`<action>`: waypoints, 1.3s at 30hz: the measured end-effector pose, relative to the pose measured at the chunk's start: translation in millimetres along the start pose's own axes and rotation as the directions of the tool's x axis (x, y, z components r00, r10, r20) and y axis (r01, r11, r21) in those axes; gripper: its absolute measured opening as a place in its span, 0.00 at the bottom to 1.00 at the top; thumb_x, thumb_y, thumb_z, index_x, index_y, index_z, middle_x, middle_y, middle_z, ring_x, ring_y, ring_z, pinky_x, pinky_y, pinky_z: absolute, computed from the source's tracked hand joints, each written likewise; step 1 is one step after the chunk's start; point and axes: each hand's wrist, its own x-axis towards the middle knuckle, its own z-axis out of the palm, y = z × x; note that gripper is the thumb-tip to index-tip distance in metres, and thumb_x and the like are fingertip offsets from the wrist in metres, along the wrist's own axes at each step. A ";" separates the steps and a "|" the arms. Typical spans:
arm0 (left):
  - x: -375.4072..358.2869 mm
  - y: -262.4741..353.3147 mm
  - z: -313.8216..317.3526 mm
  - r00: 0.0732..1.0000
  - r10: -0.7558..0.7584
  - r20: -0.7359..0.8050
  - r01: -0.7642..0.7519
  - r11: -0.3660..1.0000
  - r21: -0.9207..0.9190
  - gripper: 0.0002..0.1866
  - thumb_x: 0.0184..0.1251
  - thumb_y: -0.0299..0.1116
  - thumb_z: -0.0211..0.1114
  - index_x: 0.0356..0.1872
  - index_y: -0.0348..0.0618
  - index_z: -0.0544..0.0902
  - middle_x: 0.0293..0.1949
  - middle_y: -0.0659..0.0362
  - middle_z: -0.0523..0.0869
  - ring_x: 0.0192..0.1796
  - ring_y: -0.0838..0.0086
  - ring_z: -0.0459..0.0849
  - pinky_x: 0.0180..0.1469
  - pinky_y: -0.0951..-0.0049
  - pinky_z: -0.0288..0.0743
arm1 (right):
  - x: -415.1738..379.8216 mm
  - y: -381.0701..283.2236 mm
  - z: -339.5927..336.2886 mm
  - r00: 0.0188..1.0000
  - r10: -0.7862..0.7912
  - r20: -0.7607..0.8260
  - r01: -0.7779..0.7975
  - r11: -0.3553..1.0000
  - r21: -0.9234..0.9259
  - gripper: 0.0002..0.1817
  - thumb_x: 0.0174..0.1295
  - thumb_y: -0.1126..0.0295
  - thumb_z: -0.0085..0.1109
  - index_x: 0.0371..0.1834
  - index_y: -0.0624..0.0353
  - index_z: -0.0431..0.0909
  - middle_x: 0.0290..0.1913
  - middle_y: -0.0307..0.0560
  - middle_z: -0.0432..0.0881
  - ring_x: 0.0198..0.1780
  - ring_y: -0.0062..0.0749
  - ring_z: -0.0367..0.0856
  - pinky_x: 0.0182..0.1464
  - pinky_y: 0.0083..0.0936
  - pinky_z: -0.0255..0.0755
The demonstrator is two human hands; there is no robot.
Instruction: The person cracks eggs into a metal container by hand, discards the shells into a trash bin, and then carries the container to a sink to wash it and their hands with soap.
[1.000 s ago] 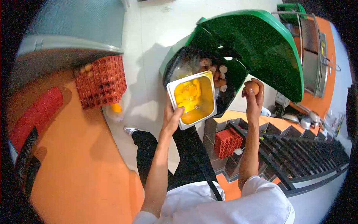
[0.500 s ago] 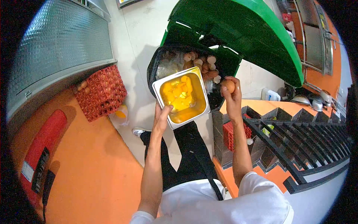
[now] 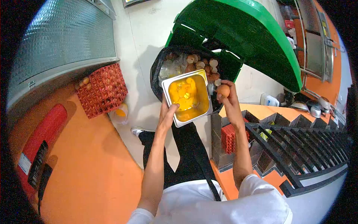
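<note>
A square metal container (image 3: pixel 204 108) with yellow yolks and clear egg white (image 3: pixel 185 92) in it is held at its left rim by my left hand (image 3: pixel 167 114), the thumb over the edge. My right hand (image 3: pixel 229 98) grips a brown egg (image 3: pixel 223 90) just right of the container. The egg's visible side looks whole. Behind and partly below the container, a green bin (image 3: pixel 233 67) lined with a black bag (image 3: pixel 158 71) stands with its lid (image 3: pixel 276 41) raised. Broken eggshells (image 3: pixel 213 63) lie in the bag.
Stacked red egg trays (image 3: pixel 102 91) with a few eggs stand on the orange surface (image 3: pixel 89 156) at left, near a red cylindrical object (image 3: pixel 43 138). Black railings (image 3: pixel 298 149) and another red tray (image 3: pixel 228 138) are at right. Pots (image 3: pixel 316 111) sit farther right.
The container and my left hand have shifted slightly right in view. My right hand has turned a little and moved slightly left with the egg, so the egg is closer to the container's rim.
</note>
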 end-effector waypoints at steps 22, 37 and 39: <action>10.4 -20.1 7.0 0.984 0.169 -0.056 -0.160 0.976 0.148 0.51 0.53 0.32 0.60 0.80 0.36 0.46 0.79 0.41 0.55 0.80 0.54 0.53 0.80 0.60 0.46 | -30.7 -64.8 65.8 0.999 0.033 0.021 -0.026 0.957 -0.290 0.22 0.75 0.60 0.52 0.67 0.57 0.63 0.54 0.61 0.79 0.51 0.49 0.82 0.53 0.39 0.75; 8.1 -32.5 -7.3 0.981 0.174 -0.086 -0.159 0.974 0.160 0.52 0.51 0.30 0.59 0.80 0.38 0.45 0.77 0.40 0.58 0.80 0.53 0.56 0.79 0.58 0.47 | -19.3 -59.3 53.4 0.874 0.465 0.142 -0.483 0.796 0.365 0.17 0.73 0.56 0.53 0.60 0.49 0.70 0.35 0.35 0.72 0.28 0.21 0.66 0.31 0.22 0.63; 4.2 -27.2 -7.7 0.984 0.165 -0.068 -0.157 0.982 0.104 0.52 0.51 0.31 0.59 0.80 0.38 0.46 0.77 0.41 0.58 0.80 0.54 0.55 0.79 0.59 0.47 | -9.2 -63.7 41.1 0.957 0.290 0.031 -0.291 0.941 0.175 0.18 0.70 0.62 0.55 0.61 0.53 0.71 0.41 0.37 0.75 0.33 0.20 0.71 0.34 0.20 0.68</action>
